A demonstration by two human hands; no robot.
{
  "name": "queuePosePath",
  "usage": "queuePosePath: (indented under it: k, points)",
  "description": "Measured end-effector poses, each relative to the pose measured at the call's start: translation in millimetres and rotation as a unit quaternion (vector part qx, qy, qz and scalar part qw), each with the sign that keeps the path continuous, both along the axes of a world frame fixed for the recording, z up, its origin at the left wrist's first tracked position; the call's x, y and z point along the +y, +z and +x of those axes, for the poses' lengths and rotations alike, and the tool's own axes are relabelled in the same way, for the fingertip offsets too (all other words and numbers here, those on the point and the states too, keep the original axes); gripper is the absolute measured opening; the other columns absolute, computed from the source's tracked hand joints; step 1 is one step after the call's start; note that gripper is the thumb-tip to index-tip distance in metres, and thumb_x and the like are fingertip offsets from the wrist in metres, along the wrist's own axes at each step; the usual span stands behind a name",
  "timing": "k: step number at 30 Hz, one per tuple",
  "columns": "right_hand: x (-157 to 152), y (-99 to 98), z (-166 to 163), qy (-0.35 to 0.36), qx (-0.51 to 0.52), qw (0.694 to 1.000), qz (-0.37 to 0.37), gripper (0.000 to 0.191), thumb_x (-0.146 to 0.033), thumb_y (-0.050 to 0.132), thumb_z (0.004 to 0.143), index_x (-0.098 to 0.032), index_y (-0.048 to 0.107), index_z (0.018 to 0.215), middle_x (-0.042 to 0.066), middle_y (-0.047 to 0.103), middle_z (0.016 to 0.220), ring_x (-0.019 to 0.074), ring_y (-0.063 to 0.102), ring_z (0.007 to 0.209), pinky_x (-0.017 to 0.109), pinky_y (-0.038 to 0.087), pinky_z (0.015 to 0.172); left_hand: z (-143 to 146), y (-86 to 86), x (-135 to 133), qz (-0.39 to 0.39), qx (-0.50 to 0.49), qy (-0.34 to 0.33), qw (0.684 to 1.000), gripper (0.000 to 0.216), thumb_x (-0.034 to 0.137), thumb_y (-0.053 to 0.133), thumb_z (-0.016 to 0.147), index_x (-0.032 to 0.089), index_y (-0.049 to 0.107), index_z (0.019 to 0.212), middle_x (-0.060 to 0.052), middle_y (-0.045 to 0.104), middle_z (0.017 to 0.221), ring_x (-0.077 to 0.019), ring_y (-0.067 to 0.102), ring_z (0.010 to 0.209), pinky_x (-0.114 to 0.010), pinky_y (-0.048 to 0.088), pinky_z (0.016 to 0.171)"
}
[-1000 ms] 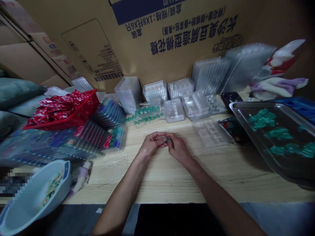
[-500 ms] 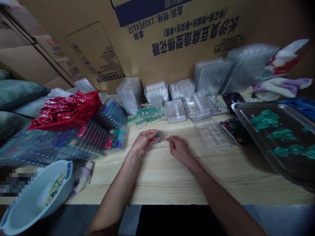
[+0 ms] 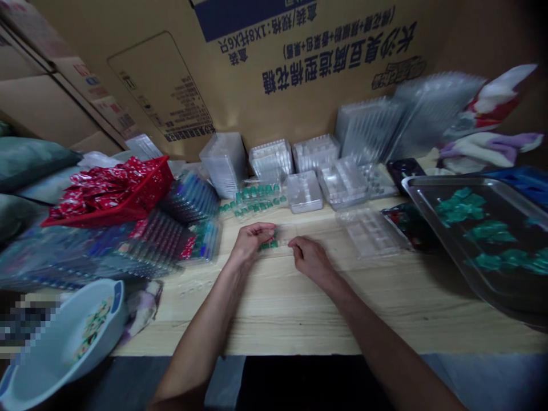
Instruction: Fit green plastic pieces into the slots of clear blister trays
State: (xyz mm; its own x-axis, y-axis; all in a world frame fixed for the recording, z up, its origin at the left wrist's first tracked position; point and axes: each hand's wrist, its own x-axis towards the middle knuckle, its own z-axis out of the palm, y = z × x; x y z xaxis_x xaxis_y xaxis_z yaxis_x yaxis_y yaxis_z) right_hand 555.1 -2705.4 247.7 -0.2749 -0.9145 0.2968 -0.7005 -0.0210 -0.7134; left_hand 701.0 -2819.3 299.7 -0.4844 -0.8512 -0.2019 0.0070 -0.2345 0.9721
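A small clear plastic tray (image 3: 283, 235) lies on the table between my hands, faint against the wood. Small green pieces (image 3: 269, 246) show at its left end, under and beside my left fingers. My left hand (image 3: 252, 240) is closed, thumb and fingers pinched at a green piece, its fingers partly covering the tray's left side. At the tray's right end, my right hand (image 3: 311, 260) is curled, with thumb and forefinger together. Whatever its fingertips grip is too small or hidden to make out. Just behind, a clear tray with rows of green pieces (image 3: 259, 198) rests on the table.
Stacks of clear trays (image 3: 225, 165) line the back before a big cardboard box (image 3: 240, 103). To the left are a red basket (image 3: 141, 208) of packets, filled packs and a pale blue basin (image 3: 47, 348). On the right, a metal tray (image 3: 454, 279) bears green lumps.
My left fingers have shifted slightly, and more green shows beneath them at the clear tray. My right hand has hardly moved. The whole view has shifted a little.
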Motion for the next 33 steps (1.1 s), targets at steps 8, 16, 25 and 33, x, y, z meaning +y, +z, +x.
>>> queuePosePath:
  k: [8,16,25,33]
  points:
    - [-1,0.3,0,0.002,-0.004,1.000,0.015,0.024,-0.008,0.049,0.082,-0.020,0.067,0.091,0.004,0.073,0.088,0.0190,0.066,0.082,0.028,0.048,0.077,-9,-18.3,-8,-0.372,-0.215,-0.126,0.894,0.010,0.017,0.072,0.073,0.023,0.079,0.079,-0.004,0.073,0.078,-0.0175,0.064,0.073,-0.026,0.046,0.072]
    - [-1,1.6,-1,0.005,0.006,1.000,0.020,0.022,-0.009,0.050,0.081,-0.020,0.067,0.089,0.004,0.073,0.086,0.0195,0.066,0.082,0.029,0.048,0.077,-7,-19.4,-7,-0.459,-0.224,-0.199,0.836,0.015,0.021,0.065,0.083,0.025,0.079,0.086,-0.008,0.075,0.083,-0.0195,0.068,0.077,-0.027,0.046,0.073]
    - [-3,-1.9,0,0.000,-0.011,1.000,0.027,0.022,-0.010,0.049,0.082,-0.021,0.067,0.088,0.004,0.072,0.086,0.0189,0.064,0.083,0.028,0.046,0.078,2,-29.8,2,-0.496,-0.239,-0.173,0.816,0.016,0.027,0.063,0.088,0.024,0.078,0.093,-0.010,0.076,0.091,-0.0220,0.068,0.088,-0.033,0.047,0.085]
    - [-1,10.4,-12,-0.029,-0.475,0.879,0.025,0.024,-0.041,0.055,0.083,-0.020,0.065,0.090,0.001,0.063,0.069,0.0161,0.056,0.063,0.026,0.040,0.057,-1,-32.4,13,-0.600,-0.370,-0.186,0.685,0.026,0.016,0.047,0.096,0.019,0.071,0.106,-0.010,0.073,0.104,-0.0223,0.066,0.100,-0.037,0.048,0.089]
